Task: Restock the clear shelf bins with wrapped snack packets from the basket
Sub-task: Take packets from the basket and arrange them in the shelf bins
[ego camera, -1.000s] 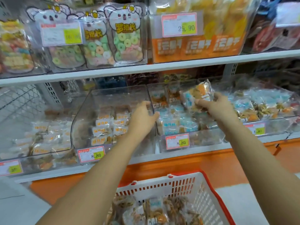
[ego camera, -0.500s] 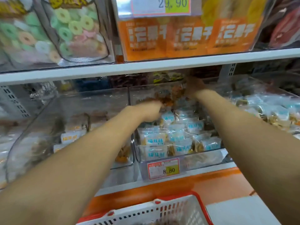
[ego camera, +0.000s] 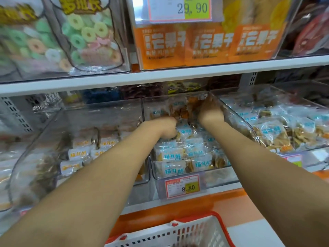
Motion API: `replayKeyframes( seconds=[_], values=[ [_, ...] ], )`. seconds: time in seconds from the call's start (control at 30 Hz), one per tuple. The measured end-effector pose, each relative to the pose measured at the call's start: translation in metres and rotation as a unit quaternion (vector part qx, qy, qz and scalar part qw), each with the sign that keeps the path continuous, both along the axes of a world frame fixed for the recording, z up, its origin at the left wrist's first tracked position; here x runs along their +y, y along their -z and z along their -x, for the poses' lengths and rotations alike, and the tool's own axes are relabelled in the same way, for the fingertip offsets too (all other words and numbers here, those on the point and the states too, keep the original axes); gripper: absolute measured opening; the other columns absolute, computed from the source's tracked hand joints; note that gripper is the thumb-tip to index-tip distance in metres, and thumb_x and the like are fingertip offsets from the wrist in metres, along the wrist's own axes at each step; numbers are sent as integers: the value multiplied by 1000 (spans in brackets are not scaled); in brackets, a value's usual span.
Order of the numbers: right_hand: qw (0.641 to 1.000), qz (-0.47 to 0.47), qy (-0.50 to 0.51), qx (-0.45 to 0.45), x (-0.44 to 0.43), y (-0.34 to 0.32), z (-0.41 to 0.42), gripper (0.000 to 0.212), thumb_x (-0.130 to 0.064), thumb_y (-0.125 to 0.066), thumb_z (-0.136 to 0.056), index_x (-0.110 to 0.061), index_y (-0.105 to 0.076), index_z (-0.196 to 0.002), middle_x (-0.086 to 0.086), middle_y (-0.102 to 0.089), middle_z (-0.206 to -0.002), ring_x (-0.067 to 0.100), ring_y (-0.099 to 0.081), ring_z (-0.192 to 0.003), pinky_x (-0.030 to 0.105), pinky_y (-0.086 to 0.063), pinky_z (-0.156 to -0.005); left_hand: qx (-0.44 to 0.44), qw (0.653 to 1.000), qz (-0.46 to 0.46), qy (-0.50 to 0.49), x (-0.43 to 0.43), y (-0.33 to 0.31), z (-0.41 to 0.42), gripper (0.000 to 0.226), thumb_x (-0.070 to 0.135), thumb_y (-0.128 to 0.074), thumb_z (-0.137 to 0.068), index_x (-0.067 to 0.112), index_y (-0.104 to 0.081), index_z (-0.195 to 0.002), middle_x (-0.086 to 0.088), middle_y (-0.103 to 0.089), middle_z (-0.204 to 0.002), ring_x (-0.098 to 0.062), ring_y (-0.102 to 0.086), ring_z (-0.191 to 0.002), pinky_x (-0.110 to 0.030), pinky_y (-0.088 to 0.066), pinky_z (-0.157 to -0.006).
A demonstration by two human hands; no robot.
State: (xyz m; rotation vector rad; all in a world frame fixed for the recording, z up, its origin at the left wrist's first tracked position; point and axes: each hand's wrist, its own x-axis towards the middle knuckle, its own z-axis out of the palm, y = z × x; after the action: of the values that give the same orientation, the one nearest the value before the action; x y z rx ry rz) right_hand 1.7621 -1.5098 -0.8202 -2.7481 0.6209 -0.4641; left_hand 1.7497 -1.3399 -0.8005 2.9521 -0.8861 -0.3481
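Packets [ego camera: 170,155] crowd middle bin [ego camera: 222,179], left hand [ego camera: 166,128] nearer, right hand [ego camera: 211,112] deeper — both grips buried, impossible to tell.

Above the white shelf board [ego camera: 160,77], a price tag [ego camera: 179,8] reads "29.90"; the orange packs [ego camera: 208,43] just under it show "芒果干" in white. Below the board, a second price tag [ego camera: 182,186] on the front of the middle clear bin [ego camera: 222,177] reads "8.80"; the blue-lettered packets [ego camera: 170,155] inside read "猫耳酥".

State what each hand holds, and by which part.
Cannot tell: left hand and right hand are buried among the snack packets in the middle bin, fingers hidden.
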Motion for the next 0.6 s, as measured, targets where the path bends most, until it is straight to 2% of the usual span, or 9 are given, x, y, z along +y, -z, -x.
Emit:
replayKeyframes(
  seconds=[0.07,0.17,0.27,0.33,0.4,0.47,0.53,0.6],
  values=[
    [999,-14,1,34,1,5,-5,69,-25,-48,-95,0,-15,-150,16,-26,-154,31,-35,-137,41,-39,-102,-3,1000,1,-1,0,0,1,37,24,-50,-97,8,-52,-130,-12,-58,-122,-24,-56,-99,-32,-46,-83],
    [998,-7,-23,64,3,12,-9,72,-52,-50,-87,-7,-39,-142,17,-47,-138,33,-50,-121,39,-47,-90,-9,1000,7,-6,-1,0,1,35,20,-50,-96,8,-53,-128,-12,-58,-122,-25,-56,-101,-33,-47,-85],
    [997,21,-24,67,5,9,-11,80,-62,-50,-83,-8,-39,-141,19,-44,-139,35,-46,-124,42,-45,-96,-15,999,48,-20,-3,-2,3,26,11,-49,-93,5,-56,-117,-14,-58,-114,-23,-54,-91,-31,-45,-78],
    [997,41,-41,52,10,-9,7,86,-68,-51,-80,-11,-37,-143,19,-40,-144,36,-40,-130,43,-41,-102,-28,992,120,-37,-4,-7,3,14,16,-48,-94,9,-56,-104,-12,-59,-104,-21,-52,-81,-29,-42,-70],
    [991,43,-109,70,9,-28,33,75,-59,-60,-81,-13,-45,-138,18,-46,-140,33,-44,-128,39,-41,-104,-11,971,223,-83,-6,-15,5,28,35,-45,-98,11,-59,-105,-8,-59,-95,-16,-52,-71,-26,-38,-59],
    [980,36,-168,104,5,-40,64,60,-39,-71,-80,-10,-53,-128,14,-57,-126,26,-55,-111,33,-47,-94,12,942,293,-163,-8,-21,11,54,54,-36,-97,9,-61,-114,-13,-63,-93,-17,-55,-68,-26,-36,-52],
    [964,27,-242,110,2,-47,90,67,-28,-77,-76,-12,-48,-135,8,-57,-128,20,-54,-105,21,-44,-85,69,914,339,-213,-10,-26,17,65,62,-31,-94,7,-59,-116,-16,-65,-101,-23,-60,-76,-29,-46,-59],
    [948,5,-306,87,0,-52,103,76,-22,-78,-75,-16,-42,-142,2,-52,-136,15,-51,-110,11,-37,-85,217,880,371,-199,-8,-28,24,49,59,-44,-92,14,-59,-103,-6,-64,-94,-18,-59,-79,-31,-55,-72]
  ],
)
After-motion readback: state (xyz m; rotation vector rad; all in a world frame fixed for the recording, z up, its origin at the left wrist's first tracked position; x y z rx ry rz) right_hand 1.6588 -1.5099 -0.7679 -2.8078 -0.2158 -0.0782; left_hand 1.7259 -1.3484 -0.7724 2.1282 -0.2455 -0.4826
